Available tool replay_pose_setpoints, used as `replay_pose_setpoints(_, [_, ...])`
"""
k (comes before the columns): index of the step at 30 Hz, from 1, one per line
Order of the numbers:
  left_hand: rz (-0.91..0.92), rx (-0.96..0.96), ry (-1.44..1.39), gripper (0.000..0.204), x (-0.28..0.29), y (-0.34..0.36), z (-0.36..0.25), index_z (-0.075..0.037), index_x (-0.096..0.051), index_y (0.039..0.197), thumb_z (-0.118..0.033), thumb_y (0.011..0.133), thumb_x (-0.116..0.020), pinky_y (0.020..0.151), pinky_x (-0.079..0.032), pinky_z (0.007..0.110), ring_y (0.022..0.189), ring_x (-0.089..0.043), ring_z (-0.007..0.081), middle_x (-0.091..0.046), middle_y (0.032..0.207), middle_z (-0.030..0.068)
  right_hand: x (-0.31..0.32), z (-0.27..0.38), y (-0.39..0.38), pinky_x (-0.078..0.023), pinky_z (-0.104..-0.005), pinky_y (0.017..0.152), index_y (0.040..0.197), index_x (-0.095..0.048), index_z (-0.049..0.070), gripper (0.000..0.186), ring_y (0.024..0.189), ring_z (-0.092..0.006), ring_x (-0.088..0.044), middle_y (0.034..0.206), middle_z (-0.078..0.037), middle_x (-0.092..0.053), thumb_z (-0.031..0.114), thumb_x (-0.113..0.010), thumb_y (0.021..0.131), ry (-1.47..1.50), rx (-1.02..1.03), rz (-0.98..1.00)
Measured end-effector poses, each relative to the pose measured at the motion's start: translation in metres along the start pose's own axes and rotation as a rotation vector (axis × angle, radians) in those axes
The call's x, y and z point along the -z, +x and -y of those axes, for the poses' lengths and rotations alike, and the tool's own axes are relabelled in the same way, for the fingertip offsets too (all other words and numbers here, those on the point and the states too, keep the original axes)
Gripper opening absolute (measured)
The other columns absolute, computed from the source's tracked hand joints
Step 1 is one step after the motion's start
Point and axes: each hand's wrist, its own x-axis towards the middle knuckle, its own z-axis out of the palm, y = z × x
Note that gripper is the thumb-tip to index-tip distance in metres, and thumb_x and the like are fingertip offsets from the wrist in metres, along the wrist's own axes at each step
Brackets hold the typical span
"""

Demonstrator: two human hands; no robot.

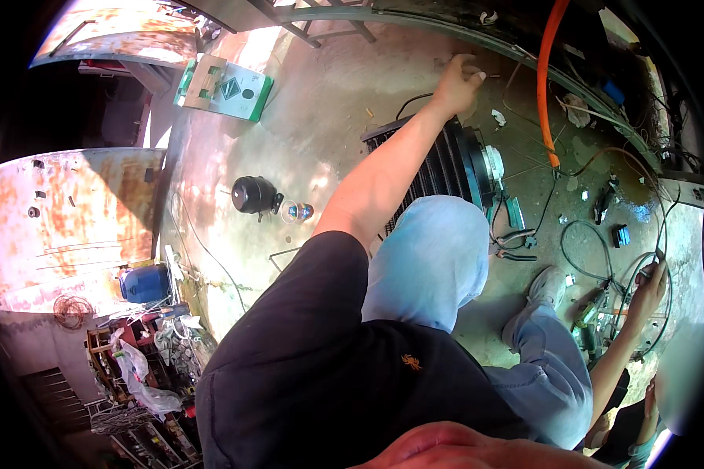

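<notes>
the fingers of the left hand (456,87) are bent near the thumb, but i can't tell if they pinch something. under that arm, a black box with fins (444,168) sits partly hidden on the floor (321,109), by the bent knee (430,254). the right hand (649,291) curls beside a black cable (669,293); i can't tell if it grips. pliers (516,236) lie near the box, and a round black machine (252,194) sits off left.

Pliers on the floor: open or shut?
Likely open: the pliers lie with handles spread apart; jaw tips too small to tell.
</notes>
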Motion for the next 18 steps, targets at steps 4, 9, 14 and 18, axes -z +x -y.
replay_pose_setpoints(4, [-0.070,0.153,-0.128,0.046,0.077,-0.031,0.008,0.005,-0.042,0.143,-0.011,0.102,-0.055,0.085,-0.059,0.038,0.102,-0.071,0.0299,-0.066,0.122,0.0233,0.018,-0.012,0.005,-0.036,-0.0225,0.058,0.130,-0.064,0.000,0.043,0.066,-0.0056,-0.041,0.080,0.004,-0.045,0.034,-0.045,0.110,0.044,-0.020,-0.042])
replay_pose_setpoints(9, [-0.340,0.376,-0.264,0.059,0.219,-0.037,0.051,0.006,-0.023,0.153,-0.016,0.106,-0.052,0.094,-0.058,0.040,0.120,-0.064,0.0375,-0.056,0.137,0.0305,0.027,-0.005,0.003,-0.042,-0.0212,0.055,0.125,-0.068,0.002,0.041,0.060,-0.0067,-0.052,0.073,0.001,-0.056,0.034,-0.046,0.109,0.079,0.022,-0.009])
replay_pose_setpoints(14, [-0.837,0.579,-0.595,0.041,0.476,-0.008,0.122,0.010,-0.060,0.123,-0.024,0.109,-0.043,0.084,-0.060,0.039,0.098,-0.069,0.0264,-0.071,0.110,0.0210,0.011,-0.006,-0.015,-0.045,-0.0237,0.055,0.122,-0.070,0.004,0.039,0.058,-0.0069,-0.053,0.074,0.000,-0.058,0.034,-0.049,0.109,0.139,-0.008,-0.011])
replay_pose_setpoints(18, [-0.820,0.578,-0.225,0.045,0.430,-0.016,0.126,0.013,-0.052,0.130,-0.025,0.109,-0.040,0.097,-0.054,0.042,0.114,-0.063,0.0305,-0.065,0.123,0.0236,0.010,-0.002,-0.031,-0.045,-0.0237,0.052,0.122,-0.070,0.006,0.041,0.055,-0.0072,-0.054,0.071,0.000,-0.057,0.039,-0.050,0.109,0.111,-0.041,-0.054])
